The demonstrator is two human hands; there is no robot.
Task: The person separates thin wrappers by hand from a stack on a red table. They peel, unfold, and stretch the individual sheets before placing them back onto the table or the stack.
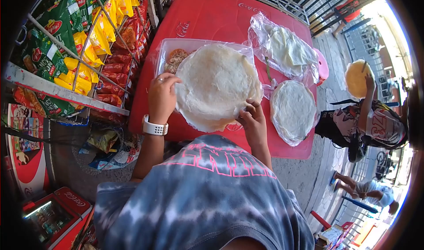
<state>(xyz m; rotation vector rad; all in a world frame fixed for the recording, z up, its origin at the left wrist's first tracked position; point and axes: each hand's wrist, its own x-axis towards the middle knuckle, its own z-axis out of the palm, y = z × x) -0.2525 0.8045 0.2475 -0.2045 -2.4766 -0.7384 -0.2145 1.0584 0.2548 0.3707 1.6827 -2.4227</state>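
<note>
A large, round, pale wrapper sheet [216, 82], thin like a spring roll wrapper, spreads over a clear plastic tray [174, 43]. More layers show under its lower edge. My left hand [163, 93], wearing a white watch, pinches its left rim. Down at its lower right rim, the fingers of my right hand [252, 117] grip the edge between thumb and fingertips. Orange-brown crumbly food [177, 58] peeks out at the tray's upper left. Right of my right hand lies another round stack of wrappers [293, 111] on clear plastic.
The red table [207, 18] also carries a plastic bag with pale folded sheets [287, 47] and a pink stool-like object [323, 65] beside it. Snack packs [88, 42] hang behind a rack on the left. At right, a person [375, 122] holds a round yellowish thing [357, 80].
</note>
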